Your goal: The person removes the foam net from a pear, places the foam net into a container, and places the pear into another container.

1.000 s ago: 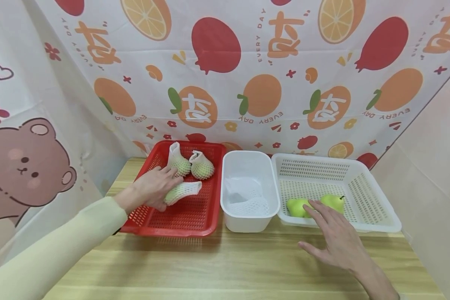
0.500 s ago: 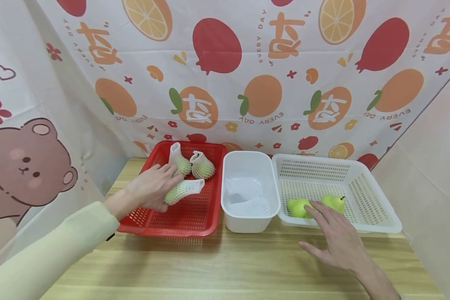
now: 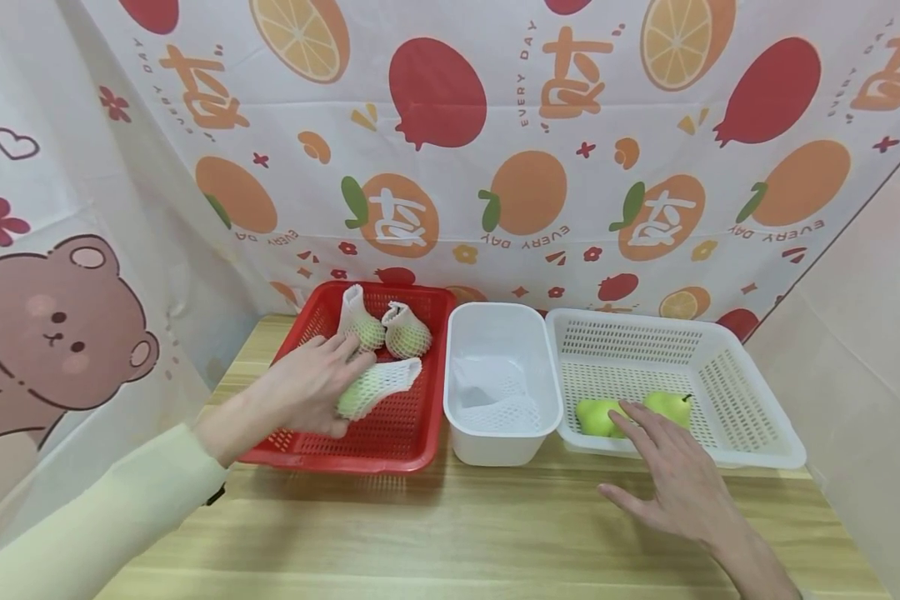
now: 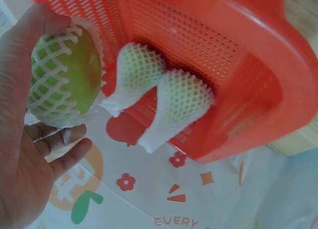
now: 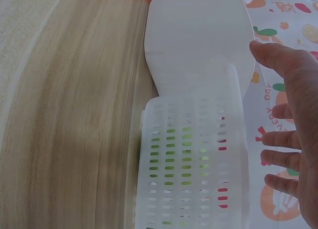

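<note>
A netted pear (image 4: 64, 77) sits gripped between left fingers (image 4: 72, 157) and thumb (image 4: 45, 21); right fingers (image 5: 280, 139) spread, released.

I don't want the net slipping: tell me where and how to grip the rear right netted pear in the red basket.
Take the rear right netted pear by its round body, not the narrow net end pointing backward; probably come from above right, as the other rear pear sits close on its left.
</note>
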